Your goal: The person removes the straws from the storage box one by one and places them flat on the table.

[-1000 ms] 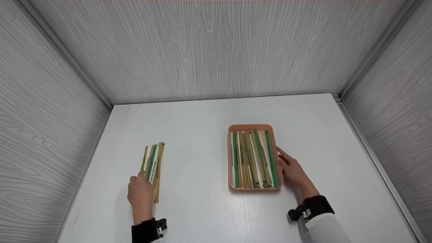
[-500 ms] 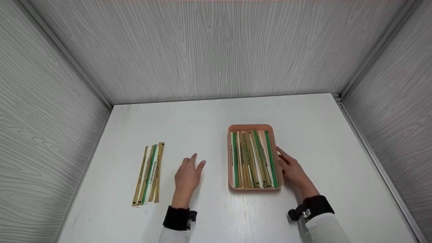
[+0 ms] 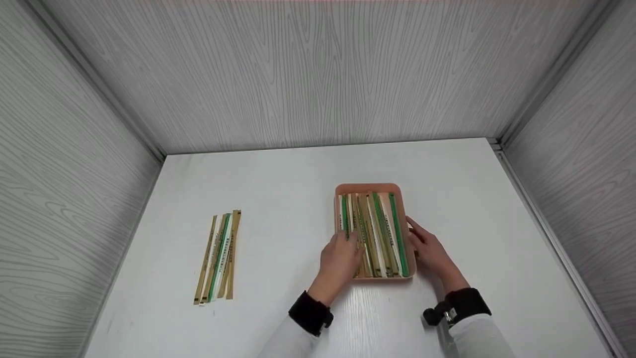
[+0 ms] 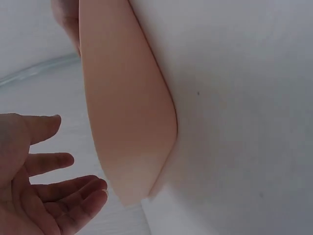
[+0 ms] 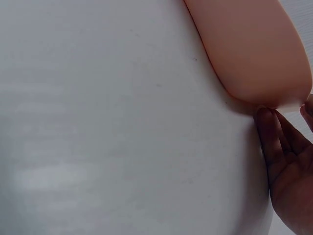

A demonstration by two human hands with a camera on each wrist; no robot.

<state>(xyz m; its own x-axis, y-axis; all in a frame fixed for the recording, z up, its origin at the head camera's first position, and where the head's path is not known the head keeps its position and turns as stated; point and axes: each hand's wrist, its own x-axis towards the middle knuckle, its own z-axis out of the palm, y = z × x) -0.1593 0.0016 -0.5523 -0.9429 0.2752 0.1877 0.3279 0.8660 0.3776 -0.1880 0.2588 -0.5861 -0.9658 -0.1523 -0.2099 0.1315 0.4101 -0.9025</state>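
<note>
A peach-coloured tray [image 3: 368,188] holds several long, narrow printed strips [image 3: 382,223] in green, white and tan, lying lengthwise side by side. My left hand [image 3: 340,256] is over the tray's left front part and covers some strip ends. In the left wrist view, the fingers of my left hand [image 4: 49,181] are spread and loosely bent beside the tray wall [image 4: 127,98], with nothing between them. My right hand [image 3: 431,251] rests at the tray's right side. In the right wrist view, extended fingertips [image 5: 265,115] touch the lower edge of the tray's outer wall [image 5: 259,54].
A loose fan of similar strips [image 3: 218,258] lies on the white tabletop [image 3: 278,189] at the left, apart from the tray. Grey wood-grain panels [image 3: 318,74] enclose the table at the back and both sides.
My left hand has left the strips on the left, crossed the table to the right and come over the tray. The loose strips, the tray and my right hand stay in place.
</note>
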